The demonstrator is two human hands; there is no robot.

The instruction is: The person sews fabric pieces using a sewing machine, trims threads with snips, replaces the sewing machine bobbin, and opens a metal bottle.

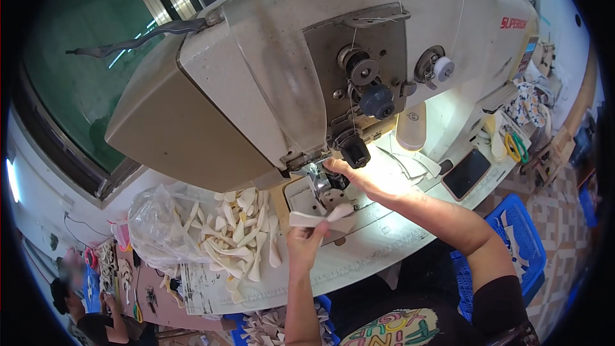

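My left hand (306, 241) pinches a small cream fabric piece (306, 219) just in front of the needle area of a large sewing machine (269, 57). Farther up, my right hand (351, 172) reaches in beside the presser foot (318, 176), under the machine head; its fingertips are partly hidden there, and whether they hold anything does not show. Left of the needle plate lies a heap of cream curved pieces (240, 230), spilling from a clear plastic bag (160, 218). More flat pale pieces (407, 161) rest under the machine arm, behind my right hand.
A phone (466, 174) lies at the table's right, with green and yellow scissors (516, 147) beyond. Blue baskets stand at the right (532, 237) and below the front edge (237, 331). Another person (96, 323) sits at a table at lower left.
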